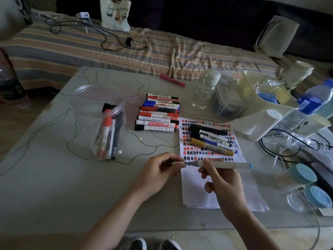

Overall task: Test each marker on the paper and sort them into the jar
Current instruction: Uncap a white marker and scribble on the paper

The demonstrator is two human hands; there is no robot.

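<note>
A clear jar [100, 121], beyond the left hand [160, 170], held several upright markers. The right hand [221, 179] gripped a grey, blue-ended marker [223, 165] over the paper [216, 192]; the left pinched its cap [179, 164] just beside the tip.

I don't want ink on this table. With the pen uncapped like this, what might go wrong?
The grey marker in the right hand has its bare tip at the paper edge; a slip could mark the table. The cap, pinched in the left hand, could drop.
</note>
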